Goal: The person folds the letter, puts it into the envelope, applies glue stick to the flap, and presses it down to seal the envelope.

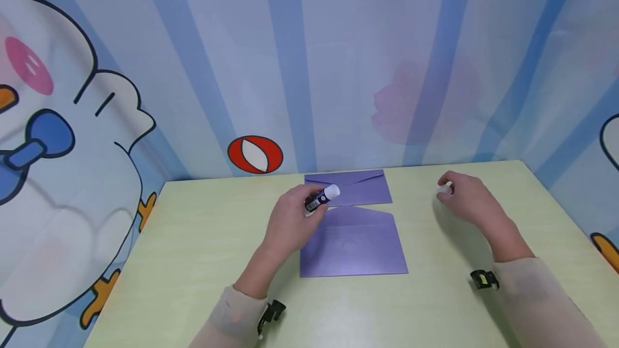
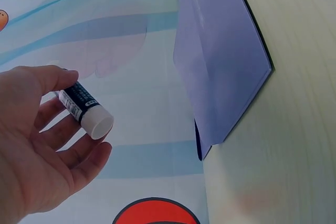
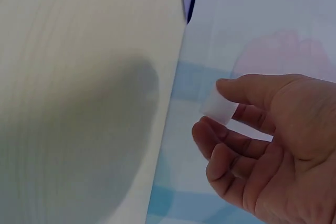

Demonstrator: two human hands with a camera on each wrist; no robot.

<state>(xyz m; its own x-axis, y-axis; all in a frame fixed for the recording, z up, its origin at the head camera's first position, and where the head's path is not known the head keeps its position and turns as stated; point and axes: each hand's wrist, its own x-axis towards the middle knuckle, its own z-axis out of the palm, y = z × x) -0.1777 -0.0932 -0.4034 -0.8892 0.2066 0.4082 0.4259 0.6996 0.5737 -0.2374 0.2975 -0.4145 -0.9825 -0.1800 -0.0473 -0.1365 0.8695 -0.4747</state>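
Observation:
My left hand (image 1: 292, 219) grips a glue stick (image 1: 319, 200) with a dark printed label and a white end (image 2: 98, 122), thumb on one side and fingers on the other. It is over the left edge of two purple envelopes. The nearer envelope (image 1: 355, 246) lies with its flap spread toward the back; the farther envelope (image 1: 362, 189) has its flap folded down. Off to the right, my right hand (image 1: 469, 197) pinches a small translucent white cap (image 3: 219, 107) between thumb and fingers, above the table.
The pale wood-grain table (image 1: 193, 262) meets a blue striped backdrop (image 1: 338, 69) along its back edge. A cartoon figure (image 1: 58, 251) is printed on the left side. Each sleeve has a small black clip (image 1: 483, 279) near the cuff.

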